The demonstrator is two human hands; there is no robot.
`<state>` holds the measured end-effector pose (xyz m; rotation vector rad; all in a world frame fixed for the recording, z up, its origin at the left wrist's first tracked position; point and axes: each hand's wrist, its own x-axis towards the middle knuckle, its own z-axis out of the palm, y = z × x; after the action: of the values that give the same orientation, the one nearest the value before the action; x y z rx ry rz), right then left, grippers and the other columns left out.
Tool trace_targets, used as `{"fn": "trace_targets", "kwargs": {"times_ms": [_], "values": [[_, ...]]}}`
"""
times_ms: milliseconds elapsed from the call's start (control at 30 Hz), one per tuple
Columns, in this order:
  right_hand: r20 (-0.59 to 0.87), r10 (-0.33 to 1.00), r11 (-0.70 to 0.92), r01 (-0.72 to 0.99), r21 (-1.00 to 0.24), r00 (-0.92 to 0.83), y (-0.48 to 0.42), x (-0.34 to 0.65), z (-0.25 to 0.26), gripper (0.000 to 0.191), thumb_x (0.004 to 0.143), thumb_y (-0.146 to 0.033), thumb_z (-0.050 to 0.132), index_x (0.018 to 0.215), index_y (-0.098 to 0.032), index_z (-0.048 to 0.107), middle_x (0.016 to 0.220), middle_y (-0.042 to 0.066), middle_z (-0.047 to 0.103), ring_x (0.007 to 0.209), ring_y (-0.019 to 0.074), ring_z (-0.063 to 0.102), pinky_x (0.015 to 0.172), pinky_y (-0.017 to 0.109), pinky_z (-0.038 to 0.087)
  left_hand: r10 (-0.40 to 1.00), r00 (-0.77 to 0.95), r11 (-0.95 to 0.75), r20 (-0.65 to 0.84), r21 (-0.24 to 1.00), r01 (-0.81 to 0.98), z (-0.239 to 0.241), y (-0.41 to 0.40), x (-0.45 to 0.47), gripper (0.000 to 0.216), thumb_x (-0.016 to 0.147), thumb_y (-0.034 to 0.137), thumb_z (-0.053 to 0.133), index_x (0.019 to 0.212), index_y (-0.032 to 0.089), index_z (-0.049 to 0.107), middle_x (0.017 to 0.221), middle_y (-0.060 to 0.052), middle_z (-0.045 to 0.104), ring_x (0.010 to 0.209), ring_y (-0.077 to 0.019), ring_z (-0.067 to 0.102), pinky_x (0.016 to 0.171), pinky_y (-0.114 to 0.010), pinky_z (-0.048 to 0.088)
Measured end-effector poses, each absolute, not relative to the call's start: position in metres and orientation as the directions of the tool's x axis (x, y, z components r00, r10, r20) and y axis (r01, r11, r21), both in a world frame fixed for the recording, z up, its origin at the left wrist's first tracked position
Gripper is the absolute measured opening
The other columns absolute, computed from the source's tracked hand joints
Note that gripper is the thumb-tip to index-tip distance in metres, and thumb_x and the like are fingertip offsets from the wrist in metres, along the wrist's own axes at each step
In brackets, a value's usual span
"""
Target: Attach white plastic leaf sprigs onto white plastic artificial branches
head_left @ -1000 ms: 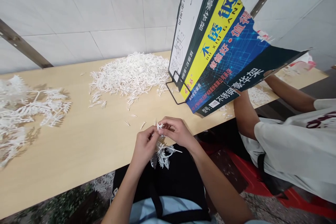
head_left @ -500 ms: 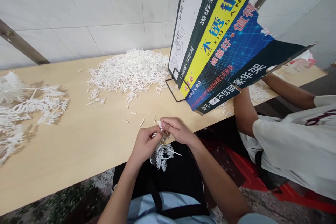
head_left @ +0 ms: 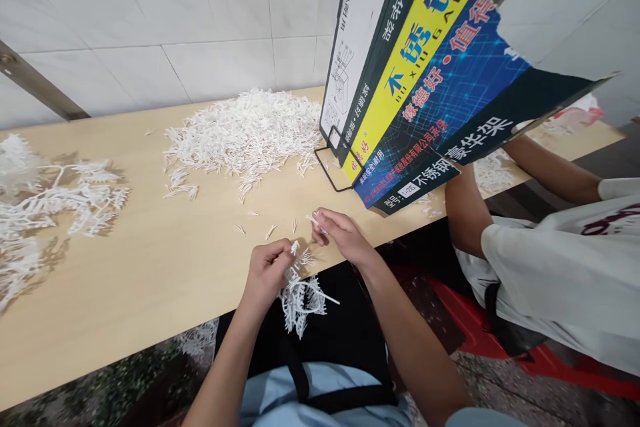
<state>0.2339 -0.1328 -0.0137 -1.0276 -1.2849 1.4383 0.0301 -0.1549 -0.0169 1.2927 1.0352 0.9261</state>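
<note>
1. I see the left hand [head_left: 267,270] closed around the white branched cluster [head_left: 296,310], which hangs past the table [head_left: 150,267] edge; a slack grip could drop it.
2. The right hand [head_left: 343,235] pinches a small white sprig [head_left: 315,220]; fumbling might lose it.

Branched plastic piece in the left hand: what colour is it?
White: the branched plastic piece shows best in the head view.
</note>
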Motion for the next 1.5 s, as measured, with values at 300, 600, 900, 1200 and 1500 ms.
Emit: {"fn": "trace_targets", "kwargs": {"times_ms": [300,600,900,1200,1500], "values": [[0.103,0.991,0.109,0.070,-0.992,-0.080,-0.139,0.220,-0.013,0.042,0.101,-0.036,0.060,0.140,-0.024,0.065,0.128,0.010,0.073,0.073,0.0126,0.066,0.070,0.028,0.055,0.964,0.261,-0.015,-0.051,0.970,0.242,-0.006,-0.155,0.045,0.033,0.093,0.035,0.054,0.066,0.020,0.042,0.060,0.005,0.033,0.058,-0.0110,0.033,0.057,-0.025,0.025],[0.075,0.979,0.087,0.058,-0.994,-0.189,-0.142,0.229,-0.012,0.030,0.094,-0.048,0.072,0.085,-0.018,0.071,0.077,0.003,0.068,0.069,0.0162,0.063,0.064,0.028,0.051,0.932,0.362,-0.092,-0.028,0.946,0.311,-0.001,-0.155,0.042,0.032,0.092,0.035,0.052,0.064,0.019,0.046,0.057,0.005,0.036,0.055,-0.0106,0.033,0.056,-0.025,0.024],[0.171,0.984,0.158,0.208,-0.965,0.048,-0.133,0.219,-0.020,0.018,0.094,-0.026,0.063,0.110,-0.023,0.070,0.095,0.005,0.072,0.072,0.0165,0.064,0.066,0.029,0.053,0.936,0.350,-0.034,-0.036,0.981,0.191,-0.006,-0.160,0.030,0.033,0.088,0.033,0.054,0.061,0.020,0.040,0.058,0.004,0.032,0.057,-0.0114,0.030,0.056,-0.026,0.023],[0.228,0.941,0.333,0.578,-0.745,-0.249,-0.139,0.212,-0.006,0.031,0.096,-0.011,0.053,0.110,-0.025,0.076,0.096,0.004,0.078,0.090,0.0216,0.071,0.087,0.035,0.054,0.899,0.435,-0.162,0.047,0.959,0.233,0.002,-0.163,0.035,0.031,0.086,0.026,0.051,0.059,0.020,0.036,0.057,0.005,0.031,0.056,-0.0105,0.030,0.056,-0.026,0.022],[0.350,0.899,0.434,0.436,-0.789,-0.262,-0.117,0.208,0.000,0.041,0.108,-0.037,0.047,0.145,-0.026,0.062,0.165,0.008,0.048,0.158,0.0278,0.033,0.129,0.051,0.027,0.973,0.218,0.083,-0.075,0.996,-0.029,-0.010,-0.158,0.036,0.037,0.095,0.047,0.060,0.072,0.019,0.052,0.061,0.005,0.045,0.057,-0.0116,0.042,0.056,-0.024,0.033]]}}
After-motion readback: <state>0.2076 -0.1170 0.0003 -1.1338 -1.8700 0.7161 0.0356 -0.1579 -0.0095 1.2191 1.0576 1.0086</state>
